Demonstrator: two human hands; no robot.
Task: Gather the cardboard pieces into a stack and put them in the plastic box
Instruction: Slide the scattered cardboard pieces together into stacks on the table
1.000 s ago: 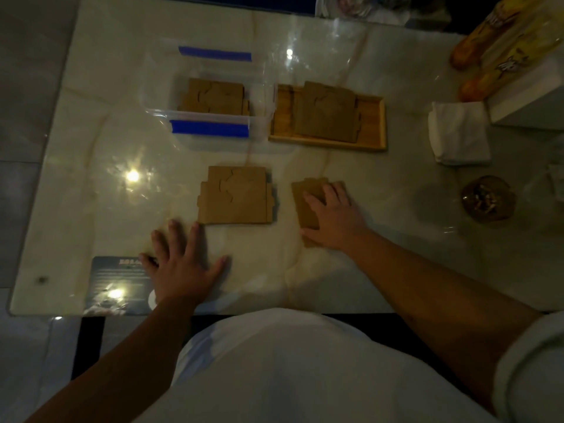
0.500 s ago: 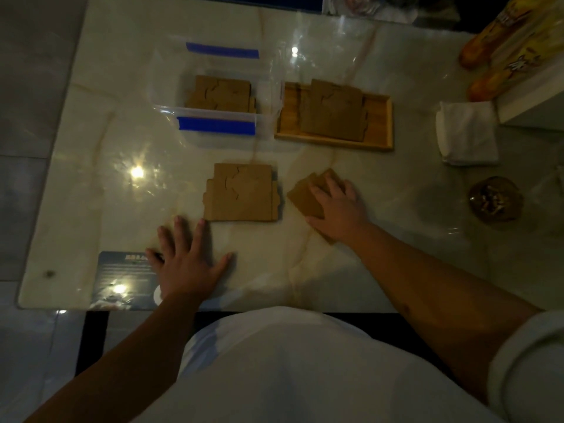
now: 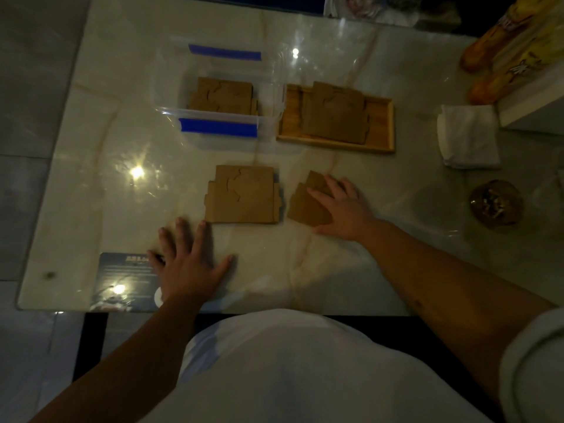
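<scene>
A flat square of interlocked brown cardboard pieces [image 3: 244,195] lies mid-table. Just right of it, a loose cardboard piece [image 3: 305,203] lies turned at an angle under the fingers of my right hand [image 3: 341,206], which presses flat on it. My left hand [image 3: 189,264] rests spread on the table, below the square's left corner, holding nothing. The clear plastic box [image 3: 171,111] with blue tape strips stands behind and has cardboard pieces [image 3: 224,96] inside. A wooden tray [image 3: 381,126] to its right carries another cardboard set [image 3: 334,117].
A folded white cloth [image 3: 468,137] and a small round dish [image 3: 496,203] sit at the right. Yellow-orange packages [image 3: 500,47] and a white box [image 3: 537,99] fill the far right corner. A dark printed card [image 3: 125,279] lies at the near left edge.
My right hand has rotated the loose cardboard piece from straight to diagonal and slid it slightly. My left hand has stayed flat in place.
</scene>
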